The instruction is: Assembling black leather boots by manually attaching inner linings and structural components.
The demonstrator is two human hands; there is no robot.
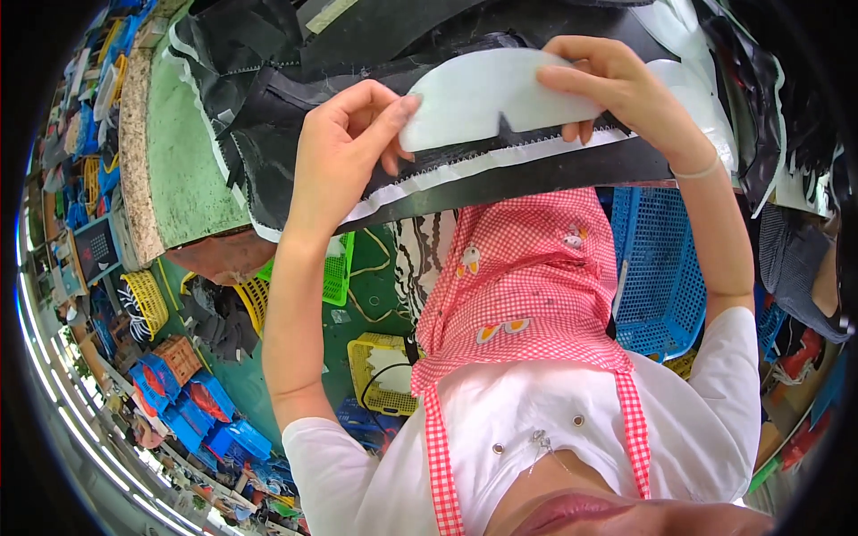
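Between my two hands is a white half-moon sheet piece (474,94) with a small notch in its lower edge. My left hand (349,138) pinches its left end between thumb and fingers. At the other end, my right hand (617,85) grips the upper right part, thumb in front and fingers behind. Beneath the piece lies black sheet material (277,134) with zigzag stitching and a white strip (500,161) along its near edge. What the piece touches underneath is hard to tell.
More white cut pieces (688,98) lie right of my right hand, beside shiny black material (746,89). The green tabletop (192,152) shows at left. Below the table's edge stand a blue basket (657,277), a green basket (338,272) and a yellow basket (380,357).
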